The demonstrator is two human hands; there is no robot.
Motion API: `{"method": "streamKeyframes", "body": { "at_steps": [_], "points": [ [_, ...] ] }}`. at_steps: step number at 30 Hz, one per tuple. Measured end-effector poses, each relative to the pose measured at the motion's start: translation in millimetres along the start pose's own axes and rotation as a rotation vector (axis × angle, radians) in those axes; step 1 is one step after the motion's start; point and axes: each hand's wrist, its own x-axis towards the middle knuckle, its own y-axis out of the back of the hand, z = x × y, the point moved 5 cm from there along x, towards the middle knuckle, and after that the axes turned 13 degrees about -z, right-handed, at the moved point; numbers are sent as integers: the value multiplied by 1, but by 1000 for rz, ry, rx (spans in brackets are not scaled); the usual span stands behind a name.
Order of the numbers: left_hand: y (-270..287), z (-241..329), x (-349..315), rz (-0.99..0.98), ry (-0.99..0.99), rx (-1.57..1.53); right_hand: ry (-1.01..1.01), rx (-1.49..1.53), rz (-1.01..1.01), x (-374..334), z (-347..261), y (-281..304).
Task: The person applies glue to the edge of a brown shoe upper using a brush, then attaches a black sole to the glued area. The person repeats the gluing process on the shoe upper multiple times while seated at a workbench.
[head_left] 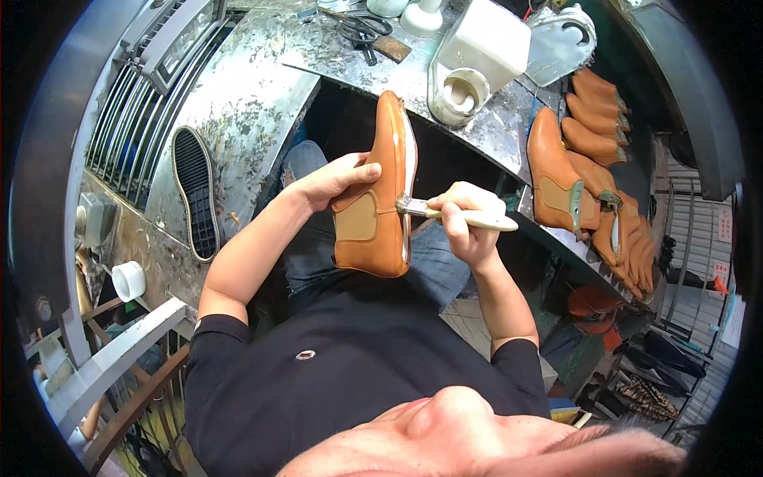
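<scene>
A tan ankle boot upper [388, 159] with a lighter elastic side panel is held on its side above my lap, toe pointing away from me. My left hand [343, 176] grips it from the left, thumb lying over the front of the boot. In my right hand [474, 219] is a flat paintbrush [469, 217] with a pale handle. Its bristles touch the boot's right-hand lower edge, where a wet-looking whitish band runs along the side. Whatever part of the boot lies under my left fingers is hidden.
A black-treaded sole [195, 193] lies on the stained bench [246, 95] at left, below a barred metal machine [151, 103]. A white glue pot [461, 91] stands at the far edge, near scissors [362, 30]. Several tan boots [552, 171] are piled at right. A white cup [129, 281] sits lower left.
</scene>
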Motion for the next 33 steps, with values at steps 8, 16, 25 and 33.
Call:
{"method": "streamKeyframes", "body": {
  "at_steps": [8, 16, 25, 33],
  "points": [
    [15, 9, -12, 44, -81, -108, -41, 117, -52, -15, -3, -6],
    [29, 22, -32, 276, -87, -206, -311, 192, 371, -21, 37, 21],
    [15, 53, -44, 208, -171, 11, -428, 127, 525, -39, 78, 63],
    [10, 62, -27, 294, -147, 173, -290, -380, 138, 36, 108, 76]
  ]
}}
